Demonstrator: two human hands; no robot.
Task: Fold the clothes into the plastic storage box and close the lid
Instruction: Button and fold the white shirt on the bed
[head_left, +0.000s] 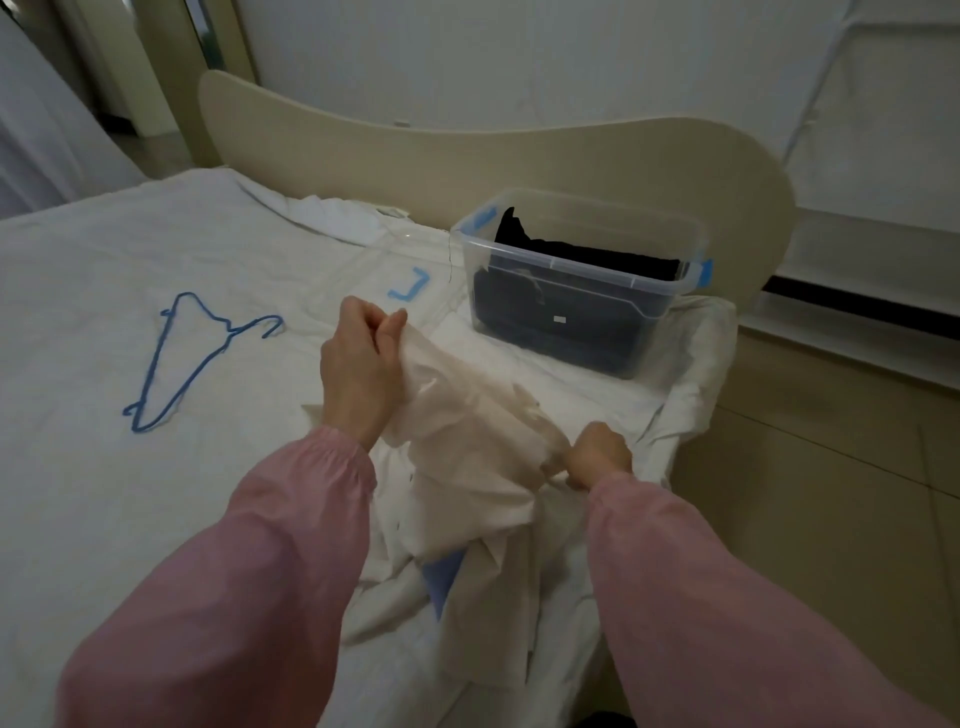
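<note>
Left grip raised, clenched on white garment; right grip lower, clenched likewise

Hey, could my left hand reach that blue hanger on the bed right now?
Probably, once it lets go: the left hand grips the white garment, but the blue hanger lies on the sheet to its left, nothing between.

Both hands hold a white garment above the bed: the left hand pinches one end, the right hand grips another. Beyond stands a clear storage box of dark clothes; a blue hanger lies left.
</note>
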